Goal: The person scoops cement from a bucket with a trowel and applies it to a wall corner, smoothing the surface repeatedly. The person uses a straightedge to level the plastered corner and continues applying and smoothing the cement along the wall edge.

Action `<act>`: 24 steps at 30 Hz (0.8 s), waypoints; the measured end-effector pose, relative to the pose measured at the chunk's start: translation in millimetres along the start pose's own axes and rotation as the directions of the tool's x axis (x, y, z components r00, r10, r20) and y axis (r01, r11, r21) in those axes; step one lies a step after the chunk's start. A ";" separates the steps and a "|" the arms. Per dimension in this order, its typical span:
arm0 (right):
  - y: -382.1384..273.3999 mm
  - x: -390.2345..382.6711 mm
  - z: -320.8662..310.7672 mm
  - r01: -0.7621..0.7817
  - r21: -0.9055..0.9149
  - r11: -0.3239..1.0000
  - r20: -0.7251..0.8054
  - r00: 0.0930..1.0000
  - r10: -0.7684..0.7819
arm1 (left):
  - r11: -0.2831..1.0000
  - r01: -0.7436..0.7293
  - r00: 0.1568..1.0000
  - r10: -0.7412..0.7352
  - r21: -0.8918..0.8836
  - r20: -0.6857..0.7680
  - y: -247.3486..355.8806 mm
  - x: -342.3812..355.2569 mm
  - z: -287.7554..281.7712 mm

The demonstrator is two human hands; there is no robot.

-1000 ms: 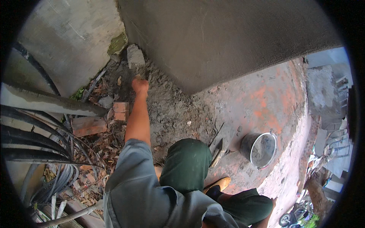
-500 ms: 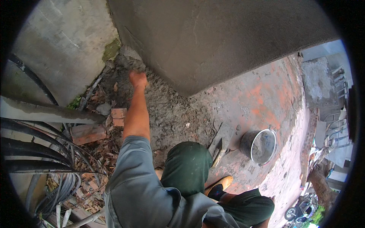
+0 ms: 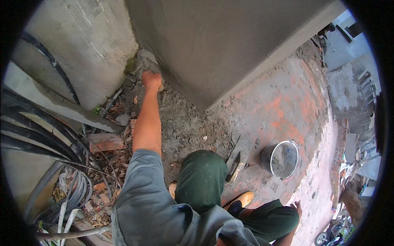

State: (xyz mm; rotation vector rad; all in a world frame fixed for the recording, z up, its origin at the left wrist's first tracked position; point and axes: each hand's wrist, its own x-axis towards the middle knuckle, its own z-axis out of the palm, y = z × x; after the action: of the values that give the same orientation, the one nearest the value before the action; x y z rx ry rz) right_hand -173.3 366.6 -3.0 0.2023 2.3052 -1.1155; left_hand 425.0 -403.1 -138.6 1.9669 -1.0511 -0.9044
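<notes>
My left hand [image 3: 151, 78] is closed round the handle of a mortar-coated trowel [image 3: 147, 58], its blade at the foot of the inner corner where the old stained wall [image 3: 84, 49] meets the smooth grey rendered wall [image 3: 213, 45]. Wet, lumpy mortar [image 3: 184, 123] covers the ground below it. Down at the lower right, beside my bent knee, my right hand [image 3: 297, 207] has its fingers apart, holding nothing.
A metal bucket [image 3: 280, 160] with grey residue stands right of a flat tool [image 3: 236, 168] lying on the slab [image 3: 283, 110]. Black hoses [image 3: 39, 135], a grey pipe [image 3: 94, 117], broken bricks [image 3: 104, 142] and dead leaves crowd the left. A motorbike [image 3: 324, 235] appears at far lower right.
My left hand and the trowel have shifted within the corner, up against the foot of the rendered wall, the wrist turning slightly. The whole view has shifted a little.
</notes>
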 end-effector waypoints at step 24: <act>4.3 94.9 15.2 0.044 0.024 0.999 0.278 0.959 -0.049 | 0.982 -0.150 0.988 0.153 0.114 -0.017 165.4 -23.7 -75.5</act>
State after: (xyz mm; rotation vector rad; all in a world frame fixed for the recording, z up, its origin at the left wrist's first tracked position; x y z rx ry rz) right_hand -244.0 347.8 -65.6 -0.0040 2.0598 -1.1115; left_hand 416.4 -430.4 42.6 1.9532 -1.2425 -0.7495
